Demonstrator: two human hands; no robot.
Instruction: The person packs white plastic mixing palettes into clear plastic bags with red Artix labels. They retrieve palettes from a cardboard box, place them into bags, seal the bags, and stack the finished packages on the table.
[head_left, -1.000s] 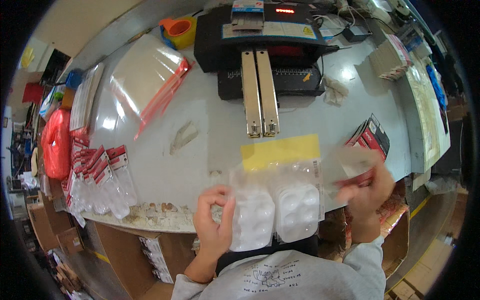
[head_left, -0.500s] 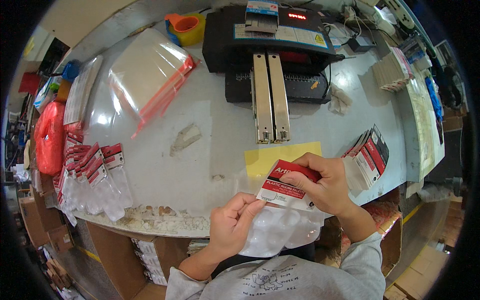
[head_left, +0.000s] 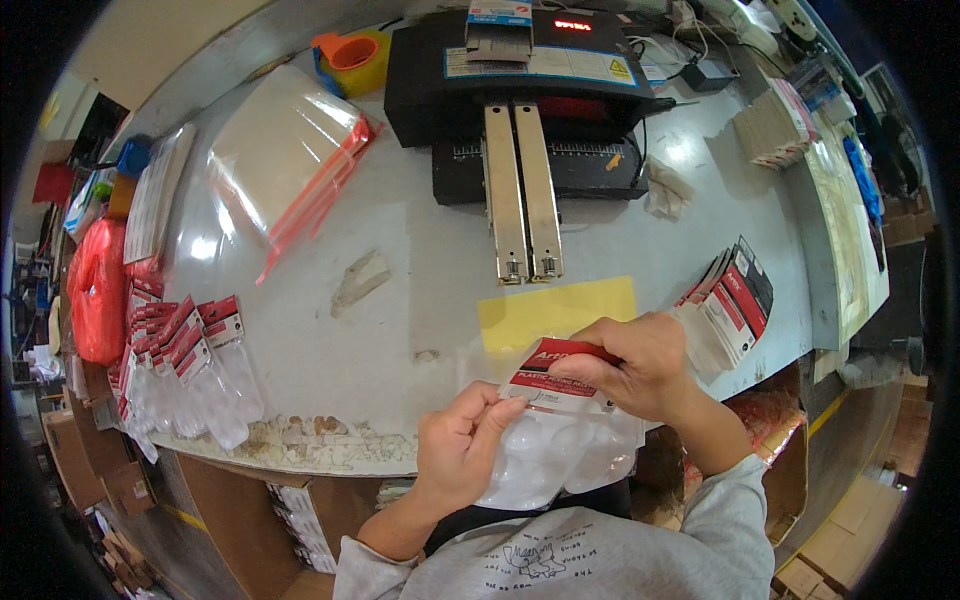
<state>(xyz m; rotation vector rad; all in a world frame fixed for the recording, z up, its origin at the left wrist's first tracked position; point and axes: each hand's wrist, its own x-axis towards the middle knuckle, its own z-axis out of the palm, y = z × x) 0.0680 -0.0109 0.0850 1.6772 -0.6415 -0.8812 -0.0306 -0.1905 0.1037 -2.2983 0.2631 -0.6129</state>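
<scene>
At the table's front edge I hold a clear bag with a white plastic mixing palette (head_left: pixel 545 450) in it. My right hand (head_left: pixel 640 365) grips a red, black and white header card (head_left: pixel 560 378) by its top right part, thumb in front. The card's lower edge is at the bag's mouth, above the palette's rounded wells. With thumb and fingers closed, my left hand (head_left: pixel 465 435) pinches the bag's left edge beside the card's lower left corner. Beneath the card and hands, a yellow sheet (head_left: pixel 555 312) lies on the table.
Ahead stands a black sealing machine (head_left: pixel 520 90) with two metal rails. Bagged palettes with red cards (head_left: pixel 190 360) pile up at left. A card stack (head_left: pixel 730 305) sits at right, clear bags (head_left: pixel 285 160) at far left, a tape roll (head_left: pixel 355 55) behind them.
The card has slid down slightly against the bag, its lower edge now further in at the mouth. Both hands keep their grip. The whole view has shifted a little.
</scene>
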